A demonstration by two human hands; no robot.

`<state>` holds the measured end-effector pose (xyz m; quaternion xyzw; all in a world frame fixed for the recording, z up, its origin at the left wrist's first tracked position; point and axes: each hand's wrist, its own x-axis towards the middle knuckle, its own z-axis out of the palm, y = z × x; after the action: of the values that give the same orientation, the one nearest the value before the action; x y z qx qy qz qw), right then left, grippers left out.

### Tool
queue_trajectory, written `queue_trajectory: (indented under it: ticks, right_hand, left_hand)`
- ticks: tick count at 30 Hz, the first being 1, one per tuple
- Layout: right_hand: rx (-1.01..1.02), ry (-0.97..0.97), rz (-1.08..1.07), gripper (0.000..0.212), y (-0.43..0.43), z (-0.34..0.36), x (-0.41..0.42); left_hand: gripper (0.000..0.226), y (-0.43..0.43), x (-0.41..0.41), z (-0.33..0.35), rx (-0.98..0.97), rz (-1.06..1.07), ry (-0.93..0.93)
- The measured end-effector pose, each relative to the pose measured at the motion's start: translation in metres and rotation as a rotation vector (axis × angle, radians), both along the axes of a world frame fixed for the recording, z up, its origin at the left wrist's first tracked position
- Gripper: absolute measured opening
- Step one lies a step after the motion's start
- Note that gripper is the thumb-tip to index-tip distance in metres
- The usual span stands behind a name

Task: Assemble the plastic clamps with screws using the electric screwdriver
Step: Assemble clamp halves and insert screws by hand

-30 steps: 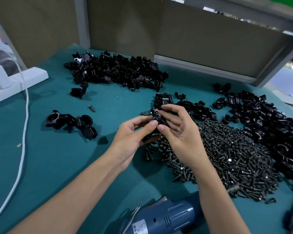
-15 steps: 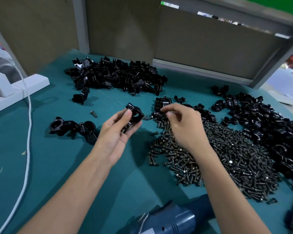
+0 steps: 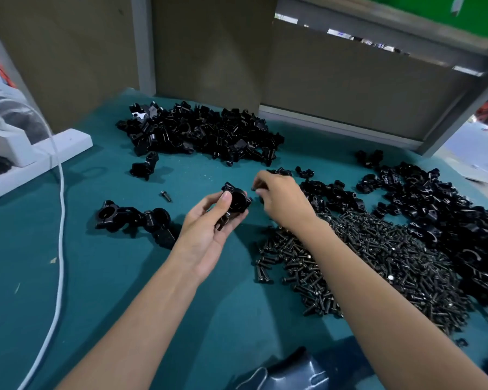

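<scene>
My left hand (image 3: 209,229) holds a black plastic clamp (image 3: 239,201) between thumb and fingers, above the teal table (image 3: 110,277). My right hand (image 3: 282,198) hovers just to the clamp's right, back of the hand up. Its curled fingertips pinch what looks like a small black screw (image 3: 253,189), mostly hidden by the fingers. A big heap of black screws (image 3: 378,263) lies under my right forearm. The blue-grey electric screwdriver (image 3: 288,372) lies at the bottom edge, untouched.
Loose clamp halves lie in piles at the back (image 3: 203,136), the right (image 3: 448,215) and the middle (image 3: 330,192). Joined clamps (image 3: 133,220) and a lone screw (image 3: 166,196) lie at the left. A white cable (image 3: 60,220) runs from a white power strip (image 3: 26,161).
My hands came apart from the clamp. The left one moved left and kept it, while the right reached to the parts behind the screw heap and now hovers close to the clamp.
</scene>
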<state>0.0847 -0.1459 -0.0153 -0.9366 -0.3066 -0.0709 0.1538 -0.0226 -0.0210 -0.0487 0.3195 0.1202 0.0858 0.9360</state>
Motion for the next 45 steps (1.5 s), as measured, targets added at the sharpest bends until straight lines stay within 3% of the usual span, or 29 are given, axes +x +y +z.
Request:
queue_trajectory:
  ticks: [3,11,15,19,30,32,36,39,45]
  right_hand:
    - [0.270,0.036,0.012,0.009,-0.009,0.009,-0.012]
    - [-0.074,0.159,-0.039,0.021,-0.044,0.006,-0.033]
    - [-0.002,0.175,0.094,0.020,-0.053,0.011,-0.050]
    - [-0.141,0.158,0.226,0.022,-0.046,0.003,-0.064]
    - [-0.255,0.185,0.179,0.020,-0.033,-0.002,-0.061]
    - [-0.173,0.161,0.162,0.028,-0.036,-0.004,-0.063]
    - [0.254,0.179,0.001,0.023,-0.048,0.004,-0.065]
    - [0.500,0.191,-0.042,0.025,-0.048,0.014,-0.062]
    - [0.534,0.194,-0.014,0.021,-0.033,0.017,-0.065]
  left_hand:
    - [0.014,0.000,0.002,-0.002,0.041,0.005,0.024]
    - [0.011,0.003,0.003,-0.004,0.037,0.019,0.014]
    - [0.012,0.001,0.003,-0.003,0.045,0.020,0.002]
    - [0.010,0.000,0.003,-0.003,0.055,0.022,0.000]
    - [0.019,-0.005,0.000,-0.004,0.122,-0.029,-0.002]
    - [0.017,-0.005,0.000,-0.005,0.133,-0.036,-0.005]
    - [0.014,-0.007,0.001,-0.004,0.181,-0.041,-0.021]
    - [0.006,-0.012,0.000,-0.003,0.374,-0.053,-0.004]
    - [0.017,-0.019,-0.003,-0.005,0.544,-0.085,0.004]
